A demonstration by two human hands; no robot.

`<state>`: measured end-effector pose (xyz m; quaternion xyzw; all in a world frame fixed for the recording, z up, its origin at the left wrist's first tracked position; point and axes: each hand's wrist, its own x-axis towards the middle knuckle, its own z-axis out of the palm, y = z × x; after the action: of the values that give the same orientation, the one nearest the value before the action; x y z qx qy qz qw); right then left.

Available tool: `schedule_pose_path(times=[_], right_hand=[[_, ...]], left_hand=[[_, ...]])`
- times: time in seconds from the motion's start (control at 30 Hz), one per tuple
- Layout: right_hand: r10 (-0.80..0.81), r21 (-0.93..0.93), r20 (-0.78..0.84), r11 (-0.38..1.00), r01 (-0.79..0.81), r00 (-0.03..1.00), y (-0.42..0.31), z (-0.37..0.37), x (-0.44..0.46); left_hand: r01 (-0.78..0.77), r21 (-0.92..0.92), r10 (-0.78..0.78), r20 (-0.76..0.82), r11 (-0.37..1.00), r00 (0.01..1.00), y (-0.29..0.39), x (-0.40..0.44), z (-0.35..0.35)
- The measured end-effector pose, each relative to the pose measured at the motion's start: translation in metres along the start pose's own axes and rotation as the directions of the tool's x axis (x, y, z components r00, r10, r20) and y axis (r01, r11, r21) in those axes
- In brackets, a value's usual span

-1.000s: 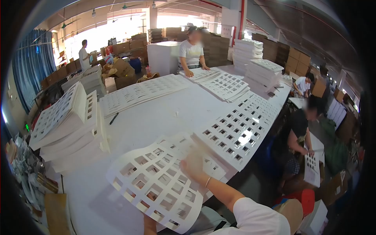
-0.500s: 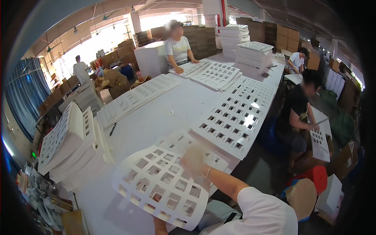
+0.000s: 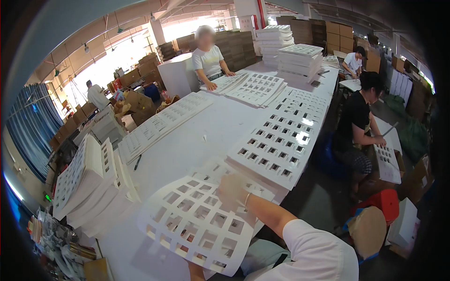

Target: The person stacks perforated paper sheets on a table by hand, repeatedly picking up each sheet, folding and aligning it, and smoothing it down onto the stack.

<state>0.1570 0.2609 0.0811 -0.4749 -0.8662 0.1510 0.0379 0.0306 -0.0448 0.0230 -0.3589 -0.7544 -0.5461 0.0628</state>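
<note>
A white sheet with rows of cut-out windows [image 3: 187, 209] curves up off the table at my front, its near edge raised. My right hand [image 3: 233, 191] is on or just over its upper right part, blurred by motion, so its fingers cannot be made out. Underneath the near edge is my left hand [image 3: 197, 260], mostly covered by the sheet. Bits of it show through the windows, but its grip is hidden. Another windowed sheet [image 3: 218, 167] lies flat below the raised one.
Beside my hands, a windowed stack [image 3: 269, 152] runs along the right table edge. Bent sheets [image 3: 89, 187] lean at left, near a pen [image 3: 137, 162]. Another stack [image 3: 164, 124] lies behind. A person [image 3: 208, 58] stands across the table; another [image 3: 358, 122] works at right near a red stool [image 3: 382, 206].
The view has shifted slightly. My right hand stays near the same part of the raised sheet, still blurred. The person at right has shifted their arms slightly.
</note>
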Motion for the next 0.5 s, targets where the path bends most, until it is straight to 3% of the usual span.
schedule_pose_path(times=[0.13,0.3,0.43,0.47,0.5], right_hand=[[0.026,0.0,-0.011,1.0,-0.026,1.0,0.007,0.015,0.013],[-0.049,0.055,-0.039,0.997,0.051,0.998,0.02,0.021,0.02],[-0.023,0.254,-0.05,0.967,0.035,0.998,0.031,0.023,0.04],[-0.227,0.089,-0.264,0.962,0.258,0.938,0.032,0.006,0.002],[-0.005,0.297,-0.111,0.954,0.038,0.994,0.032,0.013,0.027]], left_hand=[[-0.004,-0.006,0.004,-0.001,1.0,1.0,0.001,0.002,0.001],[-0.002,-0.011,0.002,0.004,1.0,1.0,0.002,0.001,0.002],[-0.008,0.002,0.008,0.003,1.0,1.0,-0.001,-0.003,0.003],[-0.014,0.02,0.014,0.005,1.0,1.0,-0.001,-0.004,-0.001],[-0.02,0.035,0.02,0.007,0.999,1.0,0.0,-0.005,-0.003]])
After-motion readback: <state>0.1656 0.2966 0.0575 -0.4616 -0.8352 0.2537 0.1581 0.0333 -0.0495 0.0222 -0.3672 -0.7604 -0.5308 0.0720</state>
